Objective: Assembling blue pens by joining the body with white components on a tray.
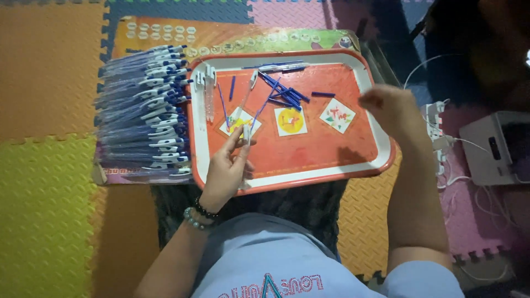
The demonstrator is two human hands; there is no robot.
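— What's the floor like where they're sitting?

— Foam puzzle mats point(49, 72), orange and yellow on one side, pink and blue farther off. A red tray point(309, 152) with a white rim sits in front of the person, with a colourful flat board point(232, 37) showing beyond its far edge.

— And on the tray?

— Three small square picture cards along the middle. Near the far edge lies a loose heap of blue pen refills point(284, 94), and by the far left corner a few clear pen barrels point(208, 91) stand side by side.

— What are the hands doing?

— The left hand point(226, 171) is over the tray's near left part, fingers curled, thumb and fingertips pinched on a slim clear pen piece point(246, 134) that stands roughly upright above the tray. The right hand point(389, 107) hovers over the tray's right edge, blurred, fingers loosely bent. I cannot tell whether it holds anything.

— Anything beside the tray?

— Just off its left edge, a big stack of finished blue-and-white pens point(146, 110), all lying the same way, clips toward the tray. Off to the right, on the pink mat, there's a white power strip point(437, 135) with cables, and a grey box point(494, 146) past it.
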